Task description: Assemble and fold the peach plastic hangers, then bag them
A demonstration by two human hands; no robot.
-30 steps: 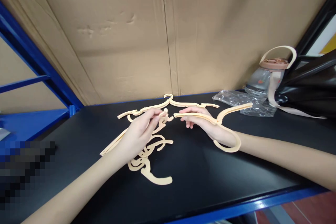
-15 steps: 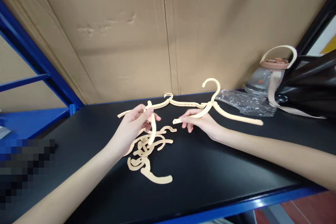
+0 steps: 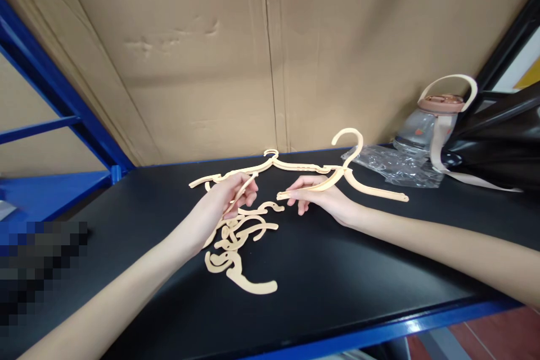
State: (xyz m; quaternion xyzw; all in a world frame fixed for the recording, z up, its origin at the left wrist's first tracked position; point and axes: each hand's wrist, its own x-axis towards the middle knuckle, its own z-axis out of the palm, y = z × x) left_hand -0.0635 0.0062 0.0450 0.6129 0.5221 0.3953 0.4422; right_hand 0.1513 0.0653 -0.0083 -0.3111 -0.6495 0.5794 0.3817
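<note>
My right hand (image 3: pixel 310 194) grips one arm of a cream plastic clothes hanger (image 3: pixel 375 190), whose hook points up and whose other arm reaches out to the right. In my left hand (image 3: pixel 232 194) a slim curved hanger piece (image 3: pixel 242 188) is pinched between thumb and fingers, apart from the hanger. Below and partly behind the left hand lies a pile of loose hanger pieces (image 3: pixel 253 287), some overlapping. Behind both hands, whole hangers (image 3: pixel 291 166) lie on the black table; my left hand hides a part of them.
A crumpled clear plastic bag (image 3: pixel 392 166) lies at the back right, beside a clear bottle (image 3: pixel 422 126) with a pink lid and a strap. Cardboard (image 3: pixel 189 67) stands behind the table (image 3: pixel 337 287). A blue metal frame (image 3: pixel 54 90) rises at the left.
My left hand has turned, so the curved piece now slants up to the right instead of hanging down. The hanger in my right hand has tilted slightly, its hook shifting right.
</note>
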